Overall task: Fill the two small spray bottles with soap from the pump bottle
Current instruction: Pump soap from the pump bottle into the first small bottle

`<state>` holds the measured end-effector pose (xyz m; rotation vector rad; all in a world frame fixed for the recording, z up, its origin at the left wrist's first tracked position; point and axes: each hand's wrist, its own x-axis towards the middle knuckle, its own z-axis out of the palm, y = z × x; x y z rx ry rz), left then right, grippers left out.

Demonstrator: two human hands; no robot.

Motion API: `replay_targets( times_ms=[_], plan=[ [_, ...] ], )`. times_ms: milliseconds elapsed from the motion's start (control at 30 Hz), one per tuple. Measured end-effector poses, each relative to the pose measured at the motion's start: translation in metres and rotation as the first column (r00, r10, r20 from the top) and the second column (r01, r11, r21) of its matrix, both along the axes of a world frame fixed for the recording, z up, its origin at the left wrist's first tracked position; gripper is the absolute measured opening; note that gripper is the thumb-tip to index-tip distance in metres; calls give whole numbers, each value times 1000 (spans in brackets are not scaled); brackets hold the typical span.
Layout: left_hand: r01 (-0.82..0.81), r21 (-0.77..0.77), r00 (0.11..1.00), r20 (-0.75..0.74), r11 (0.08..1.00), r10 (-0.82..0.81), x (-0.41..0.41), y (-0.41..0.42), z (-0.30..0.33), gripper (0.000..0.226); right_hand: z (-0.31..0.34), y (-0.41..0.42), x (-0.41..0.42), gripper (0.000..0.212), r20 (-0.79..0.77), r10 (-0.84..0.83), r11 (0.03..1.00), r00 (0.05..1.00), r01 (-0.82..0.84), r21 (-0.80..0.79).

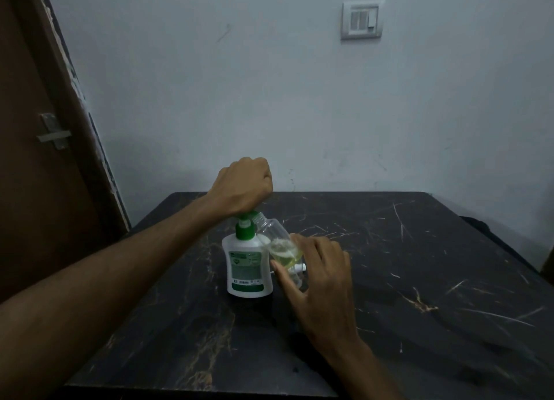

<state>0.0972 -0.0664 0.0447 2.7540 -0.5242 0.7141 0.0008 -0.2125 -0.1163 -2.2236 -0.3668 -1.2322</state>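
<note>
A white pump bottle with a green pump head stands on the dark table. My left hand is a fist pressing down on the pump head. My right hand holds a small clear spray bottle tilted, its open neck up against the pump nozzle. Yellowish soap sits in its lower part. A small white part, perhaps a spray cap, shows just behind my right fingers. A second small bottle is not visible.
The table is dark marble with pale veins, set against a pale wall. A brown door with a metal handle stands at the left. A switch plate is on the wall above.
</note>
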Motion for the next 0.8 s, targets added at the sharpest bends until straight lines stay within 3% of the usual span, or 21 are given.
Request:
replay_targets(
  times_ms=[800],
  plan=[
    [-3, 44, 1000, -16, 999, 4, -5, -1, 1, 21, -1, -2, -5, 48, -1, 17, 999, 1000, -17, 29]
  ],
)
